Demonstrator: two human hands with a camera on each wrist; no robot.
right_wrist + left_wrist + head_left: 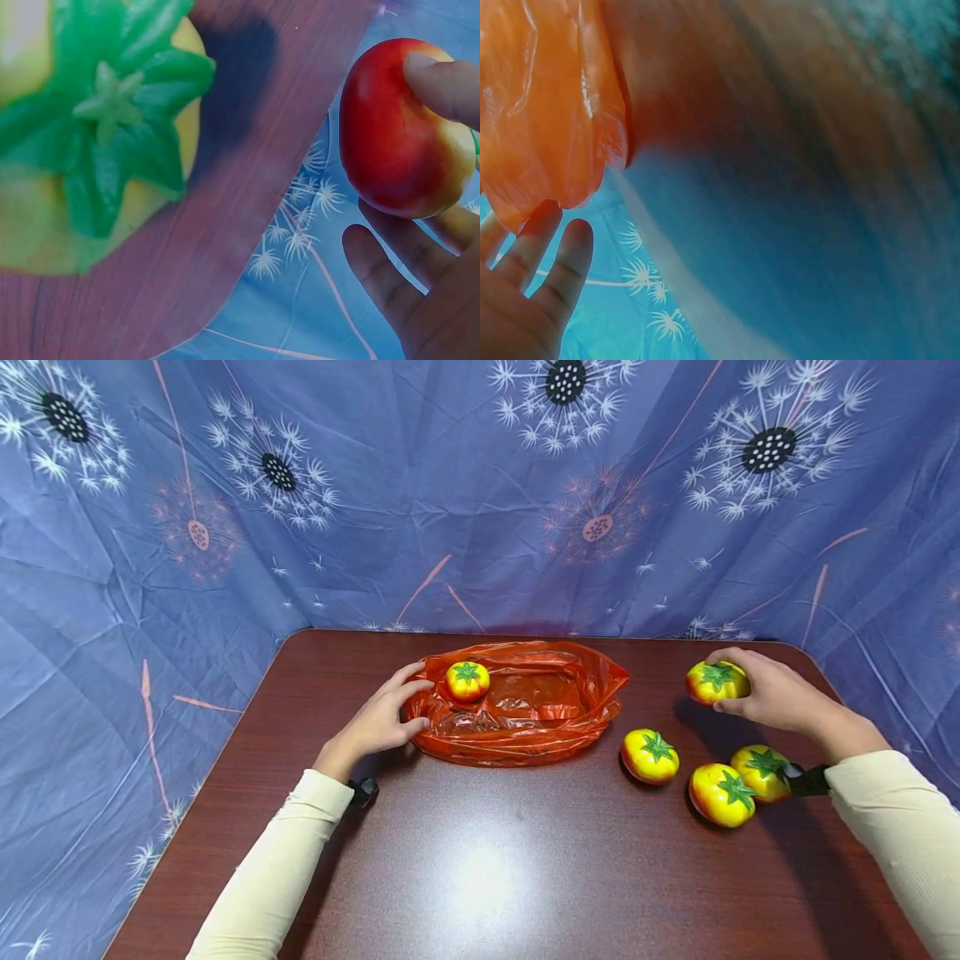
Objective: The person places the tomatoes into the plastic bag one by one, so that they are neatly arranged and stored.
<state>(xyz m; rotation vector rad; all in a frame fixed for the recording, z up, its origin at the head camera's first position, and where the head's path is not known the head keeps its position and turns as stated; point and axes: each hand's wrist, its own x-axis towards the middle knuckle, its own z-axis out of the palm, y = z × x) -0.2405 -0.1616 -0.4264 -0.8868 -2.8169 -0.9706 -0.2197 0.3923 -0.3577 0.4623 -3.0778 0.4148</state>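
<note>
Wearing cream, with touches of black.
The long, cream cloth left sleeve (pixel 262 872) is wrinkling softly along its length and ending plainly, leaving the left hand (pixel 380 712) bare; the matching cream cloth right sleeve (pixel 896 831) is bunching in slight folds and leaving the right hand (pixel 776 692) bare. A small, rounded black wrist fitting (pixel 363 792) is showing beside the left sleeve's edge, and a dark black wrist strap (pixel 810 781) is showing beside the right one's.

"What fills the upper left?"
"A translucent orange plastic bag (pixel 547 105), creased and shiny."
"And the left hand (pixel 517 307)?"
"Below it, fingers extended, one fingertip at the bag's lower edge."
"Behind them?"
"Blue cloth (pixel 615 259) printed with white tufts. Rightward, a blurred brown-and-blue surface (pixel 780 262), too indistinct to name."
</note>
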